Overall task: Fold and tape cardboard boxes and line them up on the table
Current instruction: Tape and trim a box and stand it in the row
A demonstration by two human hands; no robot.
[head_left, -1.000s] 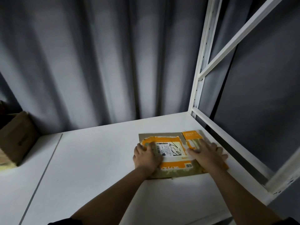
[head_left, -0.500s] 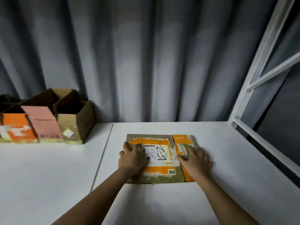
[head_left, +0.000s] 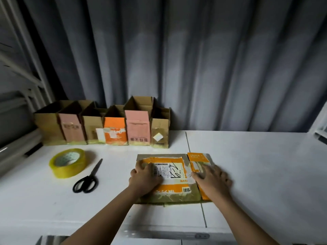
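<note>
A flattened cardboard box (head_left: 174, 175) with orange print and a white shipping label lies flat on the white table (head_left: 265, 174). My left hand (head_left: 146, 179) presses on its left part, fingers bent with the tips on the board. On the box's right part my right hand (head_left: 211, 179) lies flat with fingers spread. A roll of yellowish clear tape (head_left: 68, 162) and black scissors (head_left: 87, 179) lie to the left of the box. A row of several folded open-topped boxes (head_left: 106, 128) stands along the back of the table.
A grey curtain (head_left: 194, 59) hangs behind the table. White metal shelf frames rise at the far left (head_left: 26, 80) and far right. A seam (head_left: 188, 142) runs front to back across the tabletop, under the flat box.
The view has swung left, bringing the row of boxes, the tape and the scissors into sight. Both hands have slid the flat box leftward across the table.
</note>
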